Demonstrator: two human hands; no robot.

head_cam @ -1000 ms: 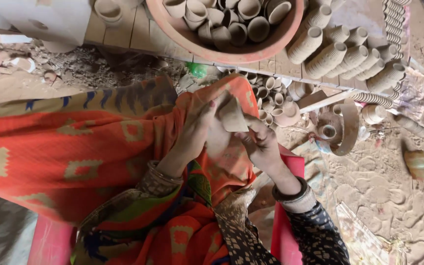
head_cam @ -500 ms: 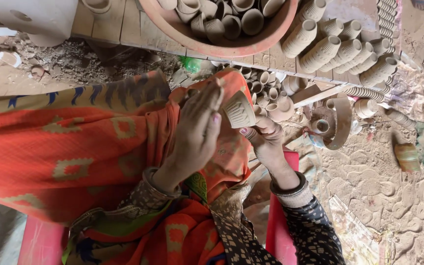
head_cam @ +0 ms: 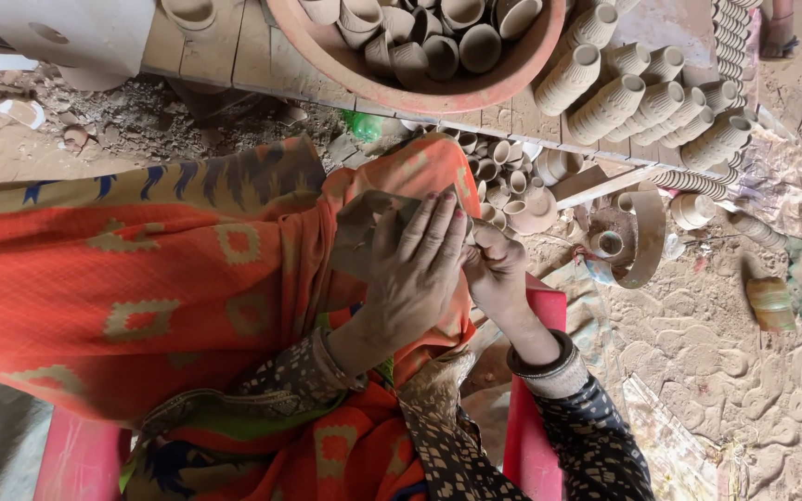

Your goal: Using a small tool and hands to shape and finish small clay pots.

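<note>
Cups lie in the bowl (head_cam: 531,70) beyond the left hand (head_cam: 415,274); stacked cups (head_cam: 647,97) lie right of it.

At the top centre of the frame we see a large terracotta basin (head_cam: 420,88) heaped with small clay cups (head_cam: 438,37). To the upper right, ribbed clay cups (head_cam: 642,97) lie in rows on wooden planks (head_cam: 234,46). Below them, loose small cups (head_cam: 512,181) sit near a curved clay strip (head_cam: 650,232). Dried, cracked mud (head_cam: 698,371) covers the lower right. An orange patterned cloth (head_cam: 141,278) fills the left, over a pink seat (head_cam: 531,417).
</note>
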